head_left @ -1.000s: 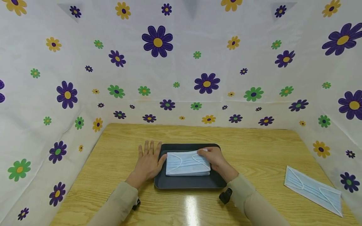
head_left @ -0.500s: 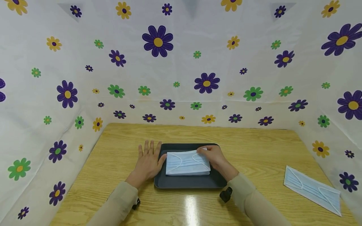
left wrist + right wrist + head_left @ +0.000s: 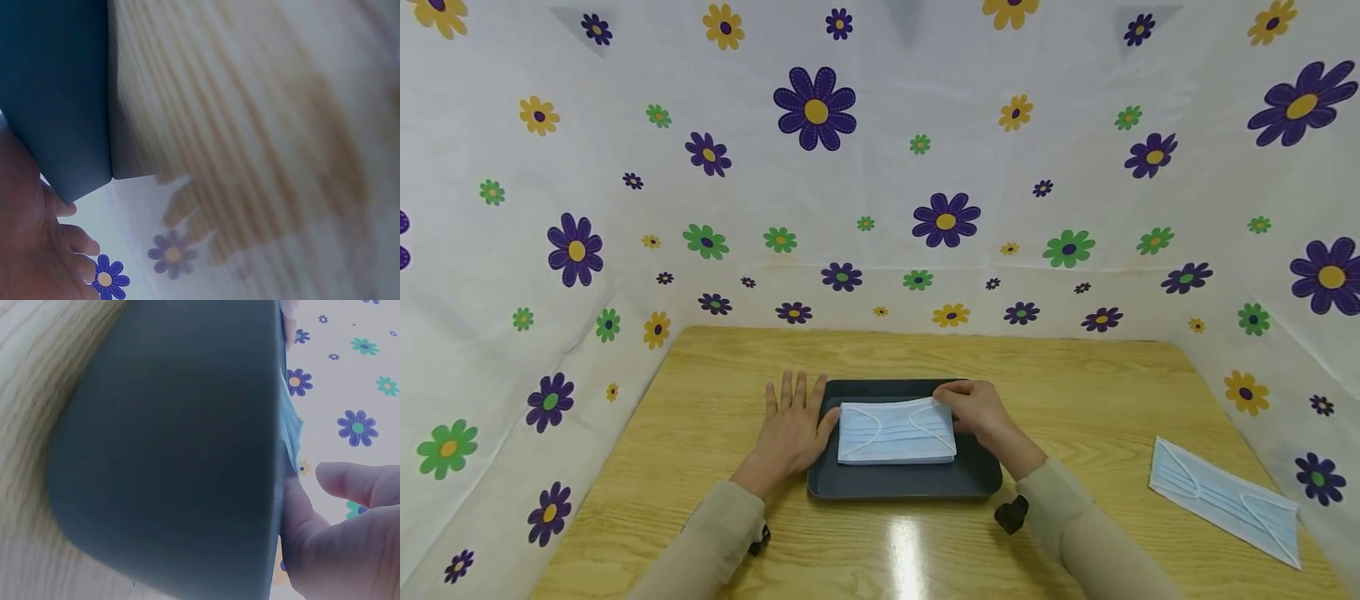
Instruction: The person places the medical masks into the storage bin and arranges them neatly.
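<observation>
In the head view, a stack of light-blue face masks [image 3: 895, 432] with white ear loops lies in a dark grey tray [image 3: 902, 489]. My left hand [image 3: 790, 442] rests flat at the tray's left side, fingers spread, its thumb over the rim at the stack's left edge. At the stack's upper right corner is my right hand [image 3: 988, 421], one fingertip at the mask corner. The right wrist view shows my right hand [image 3: 350, 537] with a finger and thumb apart, beside a blue mask edge [image 3: 290, 428]; the tray wall hides part of it.
One more face mask [image 3: 1225, 500] lies slanted at the right of the wooden table [image 3: 1075, 400]. A white flower-printed cloth [image 3: 880, 175] surrounds the back and sides. Black wrist cameras sit below both cuffs.
My right hand has drawn slightly right, its fingertips shifting from over the top mask to its upper right corner. My left hand, the tray and the loose mask stay put.
</observation>
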### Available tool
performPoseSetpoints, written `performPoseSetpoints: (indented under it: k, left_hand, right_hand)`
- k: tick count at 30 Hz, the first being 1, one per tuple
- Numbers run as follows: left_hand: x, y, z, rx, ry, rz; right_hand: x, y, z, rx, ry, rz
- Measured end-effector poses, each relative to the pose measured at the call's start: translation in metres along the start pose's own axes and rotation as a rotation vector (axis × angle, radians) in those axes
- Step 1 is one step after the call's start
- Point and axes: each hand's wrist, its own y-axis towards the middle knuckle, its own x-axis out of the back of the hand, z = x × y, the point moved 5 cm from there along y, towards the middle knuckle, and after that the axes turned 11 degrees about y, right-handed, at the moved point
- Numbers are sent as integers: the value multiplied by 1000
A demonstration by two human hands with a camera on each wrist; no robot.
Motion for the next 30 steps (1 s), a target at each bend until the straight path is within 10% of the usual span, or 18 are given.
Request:
performPoseSetpoints:
  k: [30]
  left_hand:
    - [0, 0, 0, 1, -2, -4]
  right_hand:
    - [35, -5, 3, 71, 105, 55]
